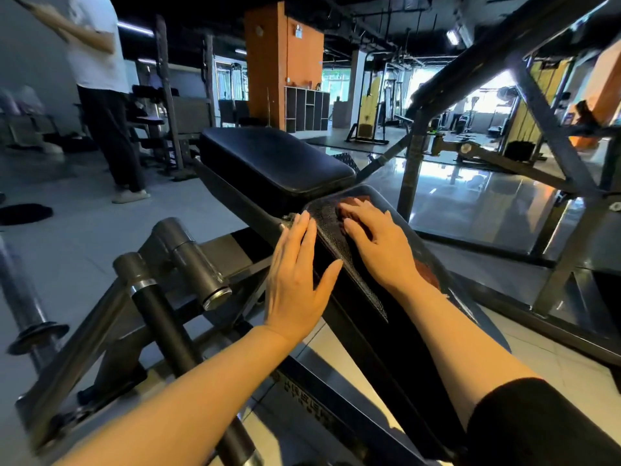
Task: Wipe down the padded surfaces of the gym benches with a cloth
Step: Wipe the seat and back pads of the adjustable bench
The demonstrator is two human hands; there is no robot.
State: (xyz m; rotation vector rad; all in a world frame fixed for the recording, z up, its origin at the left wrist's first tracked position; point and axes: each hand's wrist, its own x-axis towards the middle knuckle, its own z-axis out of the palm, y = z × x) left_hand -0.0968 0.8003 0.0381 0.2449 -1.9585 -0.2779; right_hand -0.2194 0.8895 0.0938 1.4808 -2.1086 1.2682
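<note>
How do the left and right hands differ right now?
The right hand lies on top of the pad, pressing a brown cloth flat; the left hand touches the pad's left side edge and has no cloth. The right hand's fingers are slightly bent over the cloth; the left hand's are straight, thumb spread onto the pad's top. Shared: both are bare, palm down, on the same near pad.

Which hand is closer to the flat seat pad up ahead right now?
Right. The right hand presses the cloth just short of the seat pad; the left hand rests lower on the near pad's side edge.
</note>
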